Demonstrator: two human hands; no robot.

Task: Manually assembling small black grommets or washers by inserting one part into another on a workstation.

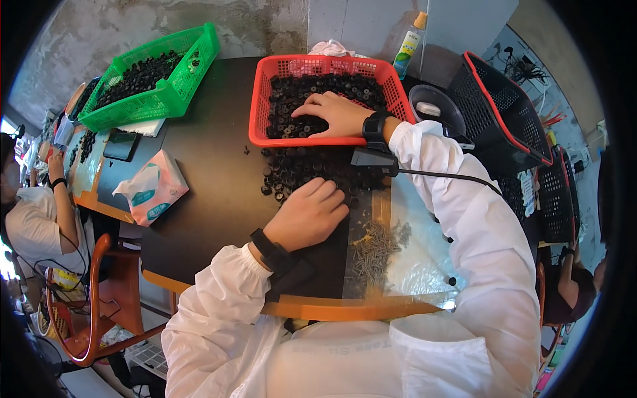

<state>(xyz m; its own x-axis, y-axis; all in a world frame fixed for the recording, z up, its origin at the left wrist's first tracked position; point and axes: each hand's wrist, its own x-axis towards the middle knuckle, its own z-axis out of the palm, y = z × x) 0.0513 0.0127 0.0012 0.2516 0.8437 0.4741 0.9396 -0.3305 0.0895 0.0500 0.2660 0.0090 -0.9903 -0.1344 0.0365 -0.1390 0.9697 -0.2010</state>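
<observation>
A red plastic basket (256,99) at the far middle of the table holds many small round black parts (292,86). My right hand (338,116) reaches over its right side, with fingers apart and their tips among the parts. More black parts (285,174) lie in a loose heap on the table in front of the basket. At the near edge of this heap is my left hand (308,215), its fingers curled under. The back of the hand hides whatever they hold. Beside it, to the right, lies a pile of small grey metal pins (375,255).
A green basket (199,76) of black parts stands far left, with a tissue pack (156,189) nearer. Right of the red basket are a spray bottle (409,46), a dark bowl (451,109) and black baskets (504,126). People sit at left and right. A cable runs across my right sleeve.
</observation>
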